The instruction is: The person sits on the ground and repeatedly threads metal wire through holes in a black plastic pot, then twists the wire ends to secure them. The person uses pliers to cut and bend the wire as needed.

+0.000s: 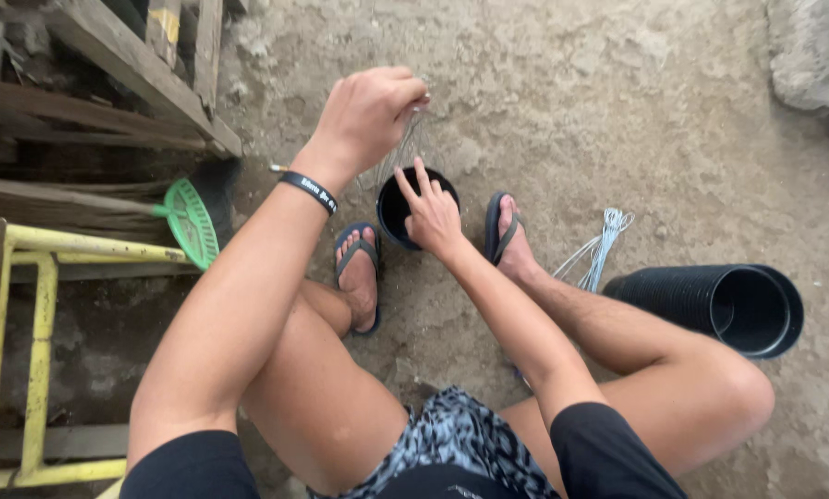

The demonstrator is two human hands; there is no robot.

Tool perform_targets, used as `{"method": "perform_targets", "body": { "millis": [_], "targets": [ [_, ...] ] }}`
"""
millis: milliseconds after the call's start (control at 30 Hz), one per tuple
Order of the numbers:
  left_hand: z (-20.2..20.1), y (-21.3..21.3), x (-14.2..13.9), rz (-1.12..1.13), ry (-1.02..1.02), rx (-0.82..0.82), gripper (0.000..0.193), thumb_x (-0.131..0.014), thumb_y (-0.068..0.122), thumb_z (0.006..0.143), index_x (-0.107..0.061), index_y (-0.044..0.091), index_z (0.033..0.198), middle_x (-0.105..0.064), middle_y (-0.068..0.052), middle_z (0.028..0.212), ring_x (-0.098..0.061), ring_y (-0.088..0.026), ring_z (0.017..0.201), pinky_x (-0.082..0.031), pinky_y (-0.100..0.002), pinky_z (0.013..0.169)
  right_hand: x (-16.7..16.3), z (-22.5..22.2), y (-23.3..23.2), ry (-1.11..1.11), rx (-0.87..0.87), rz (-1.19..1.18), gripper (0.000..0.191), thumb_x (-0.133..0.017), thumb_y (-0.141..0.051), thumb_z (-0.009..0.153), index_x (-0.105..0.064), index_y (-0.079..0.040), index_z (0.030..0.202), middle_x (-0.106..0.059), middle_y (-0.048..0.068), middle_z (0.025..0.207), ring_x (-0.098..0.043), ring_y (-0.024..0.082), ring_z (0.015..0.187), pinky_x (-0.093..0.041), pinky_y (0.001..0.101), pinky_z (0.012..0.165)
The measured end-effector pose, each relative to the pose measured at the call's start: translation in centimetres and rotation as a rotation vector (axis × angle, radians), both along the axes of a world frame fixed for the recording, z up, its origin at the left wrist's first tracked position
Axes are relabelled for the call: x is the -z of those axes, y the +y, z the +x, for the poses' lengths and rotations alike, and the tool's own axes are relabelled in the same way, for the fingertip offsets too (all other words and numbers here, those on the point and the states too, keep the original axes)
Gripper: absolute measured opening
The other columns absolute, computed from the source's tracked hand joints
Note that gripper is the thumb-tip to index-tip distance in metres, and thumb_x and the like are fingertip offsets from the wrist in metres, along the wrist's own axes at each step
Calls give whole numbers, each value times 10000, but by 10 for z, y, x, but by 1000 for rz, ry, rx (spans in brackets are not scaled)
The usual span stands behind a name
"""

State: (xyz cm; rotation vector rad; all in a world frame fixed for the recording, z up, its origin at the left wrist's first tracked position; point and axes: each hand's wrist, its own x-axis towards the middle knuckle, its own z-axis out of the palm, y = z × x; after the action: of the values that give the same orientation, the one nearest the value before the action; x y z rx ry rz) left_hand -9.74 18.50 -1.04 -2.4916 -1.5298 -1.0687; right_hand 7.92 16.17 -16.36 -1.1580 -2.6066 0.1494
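item: black pot (pixel 399 211), sitting on ground between my feet. my right hand (pixel 431 214) is steadying its rim, fingers spread; my left hand (pixel 370 113) is pinching wires (pixel 405 148) taut above it.

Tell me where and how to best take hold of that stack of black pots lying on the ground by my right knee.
The stack of black pots lies on its side, open mouth facing right. Probably best to come from the right and hook the fingers over the rim at the mouth, thumb outside. The ribbed side wall is wide and round, harder for one hand to span.
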Motion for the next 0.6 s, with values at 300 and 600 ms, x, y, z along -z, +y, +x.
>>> {"method": "perform_targets", "body": {
  "millis": [300,600],
  "targets": [
    [-19,-4,-12,-165,-75,-45,100,-756,146,976,-759,114,1071,-718,-80,1003,-688,-312,905,-537,-438,723,-9,-8,1,-156,13,-288,951,-731,-120,688,-357,-120,1563,-288,353,1566,-656,437,1041,-567,479,798],
    [-71,-25,-21,-38,12,-98,215,-658,42,1127,-623,3,1337,-555,-157,1393,-624,-251,1222,-560,-346,999,-117,156,77,-319,-5,-774,362,-622,-245,906,-717,-99,1223,-744,167,1148,-719,348,1039,-556,448,917]
  ]
}}
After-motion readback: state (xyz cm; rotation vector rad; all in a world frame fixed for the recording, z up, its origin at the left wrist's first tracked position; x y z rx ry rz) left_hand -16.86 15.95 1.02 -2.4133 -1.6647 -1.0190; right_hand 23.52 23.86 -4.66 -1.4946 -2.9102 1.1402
